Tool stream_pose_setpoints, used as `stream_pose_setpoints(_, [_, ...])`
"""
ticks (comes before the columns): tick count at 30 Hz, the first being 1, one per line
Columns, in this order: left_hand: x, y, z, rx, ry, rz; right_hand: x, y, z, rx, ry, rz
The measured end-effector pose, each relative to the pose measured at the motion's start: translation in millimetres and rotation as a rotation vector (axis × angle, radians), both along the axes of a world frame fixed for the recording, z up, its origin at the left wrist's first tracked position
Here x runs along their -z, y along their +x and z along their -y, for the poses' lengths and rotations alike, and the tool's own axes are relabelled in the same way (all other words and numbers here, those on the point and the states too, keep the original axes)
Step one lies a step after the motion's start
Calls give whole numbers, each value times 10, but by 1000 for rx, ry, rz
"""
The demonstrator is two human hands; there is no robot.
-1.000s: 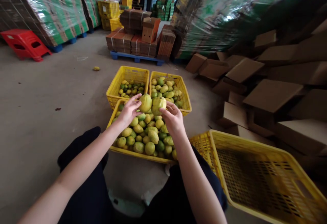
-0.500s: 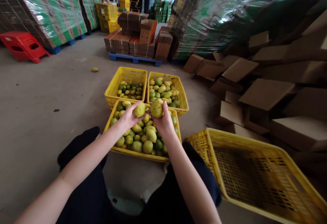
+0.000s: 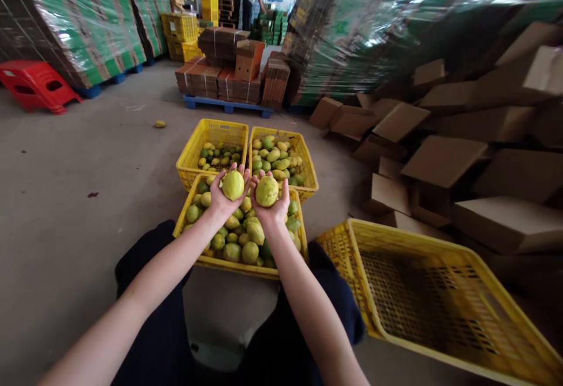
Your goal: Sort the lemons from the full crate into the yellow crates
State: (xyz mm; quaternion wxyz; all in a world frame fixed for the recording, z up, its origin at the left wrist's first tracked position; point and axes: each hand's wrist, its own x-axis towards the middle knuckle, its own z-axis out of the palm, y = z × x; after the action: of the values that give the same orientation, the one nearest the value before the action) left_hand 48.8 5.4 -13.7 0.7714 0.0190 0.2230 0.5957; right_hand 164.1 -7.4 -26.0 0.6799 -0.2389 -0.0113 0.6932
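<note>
On the concrete floor [image 3: 109, 180], the head view is showing a crate [image 3: 237, 267] holding piled fruit [image 3: 250, 252]. Above it, palms up, the left hand [image 3: 221, 203] is cradling one fruit [image 3: 233, 186] and the right hand [image 3: 272, 211] is cradling a second fruit [image 3: 267, 191]; for sound handling, the fingers should be supporting each loosely, as squeezing would be risking bruises.

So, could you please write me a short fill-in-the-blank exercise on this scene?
The left hand and right hand together hold ____ fruits. Of the two farther fruit crates, the one with fewer fruits stands on the ____. The plastic stool is coloured ____. The pallet under the stacked cardboard is coloured ____.

Missing words: two; left; red; blue.
</note>
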Motion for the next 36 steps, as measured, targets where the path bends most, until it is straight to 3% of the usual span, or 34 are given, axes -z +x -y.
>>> stream_pose_setpoints(6, [107,163,-73,-15,-13,24,110,45,-57,52,-24,3])
stream_pose_setpoints(13, [152,221,-77,-6,-24,134,41,87,-28,52,-45,-40])
stream_pose_setpoints(18, [176,175,-104,64,-6,70,38,207,-48,88,-80,-23])
stream_pose_setpoints(21, [250,166,-13,416,23,-283,59,435,-83,151,-15,74])
stream_pose_setpoints(23, [347,164,182,715,37,-533,62,615,-91,190,29,140])
stream_pose_setpoints(25, [461,150,465,956,74,-649,55,776,-70,219,33,165])
stream_pose_setpoints(27, [552,110,732,1503,296,-879,49,896,-20,239,16,174])
stream_pose_setpoints(29, [570,30,852,1685,349,-957,56,970,44,244,1,191])
stream_pose_setpoints(30, [543,-30,829,1673,353,-998,64,992,77,240,-4,203])
stream_pose_setpoints(31, [491,-107,749,1575,336,-1045,70,1006,109,232,-11,214])
stream_pose_setpoints(32, [420,-202,619,1380,311,-1085,72,1013,138,225,-19,221])
stream_pose_setpoints(35, [162,-570,102,576,204,-1037,22,995,211,209,-71,176])
stream_pose_setpoints(36, [87,-697,-51,387,134,-1058,-15,978,230,210,-105,142])
